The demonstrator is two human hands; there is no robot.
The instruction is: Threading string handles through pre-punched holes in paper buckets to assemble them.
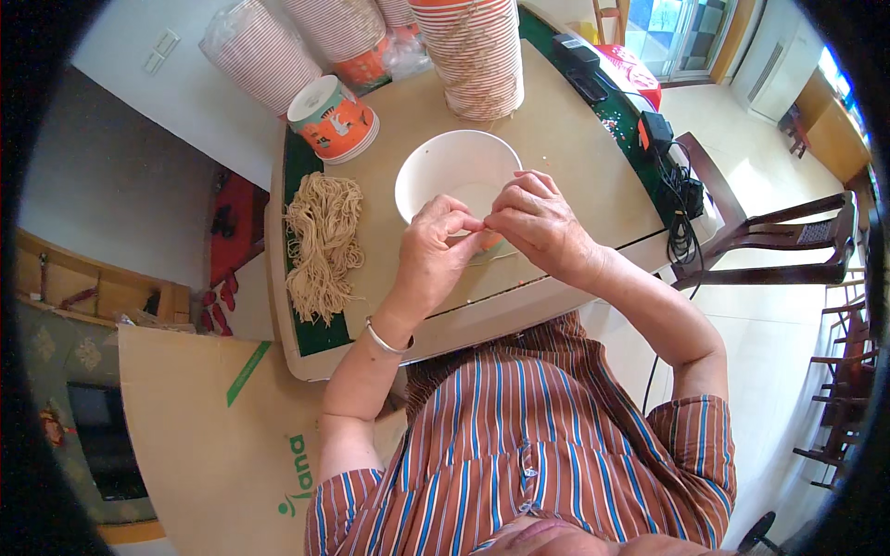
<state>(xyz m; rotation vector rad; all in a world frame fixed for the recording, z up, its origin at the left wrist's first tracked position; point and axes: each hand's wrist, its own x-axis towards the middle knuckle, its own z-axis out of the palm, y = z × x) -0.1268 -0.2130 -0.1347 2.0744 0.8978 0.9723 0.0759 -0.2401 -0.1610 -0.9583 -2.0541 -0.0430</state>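
A white-lined paper bucket [445, 171] stands open side up on the table in front of me. My left hand [434, 243] and my right hand [542, 225] meet at its near rim. Both hands are closed in a pinch, thumbs and forefingers almost touching. Whatever lies between the fingertips is too small to make out. A thin pale strand, perhaps cord, shows on the table just below them. Left of the bucket lies a loose bundle of beige cords [322, 243]. Part of the bucket's orange outer wall shows beneath my fingers.
Behind the bucket rises a tall stack of paper buckets [477, 65] with cord along its side. An orange bucket [336, 120] sits upside down at the far left, near wrapped stacks [260, 56]. Black adapters and cables [681, 190] lie along the right edge, beside a wooden chair [788, 236].
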